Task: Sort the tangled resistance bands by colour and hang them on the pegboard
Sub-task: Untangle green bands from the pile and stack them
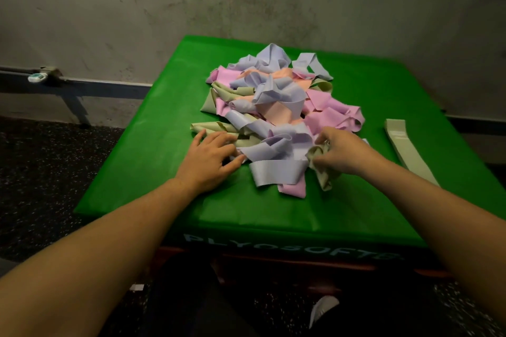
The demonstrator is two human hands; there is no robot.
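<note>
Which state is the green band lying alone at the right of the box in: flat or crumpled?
Flat. The lone green band lies smooth and straight on the green box, apart from the tangled pile.

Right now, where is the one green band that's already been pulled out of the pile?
In the head view, the separated green band lies flat on the right side of the green box top, apart from the tangled pile, just beyond the right hand.

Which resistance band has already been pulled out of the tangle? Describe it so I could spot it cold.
On the bright green padded box top, look right of the tangled pile of pastel bands. Near the right edge lies one pale sage-green flat band, alone. Unlike its neighbours, it is smoothed straight and touches no other band.
</note>
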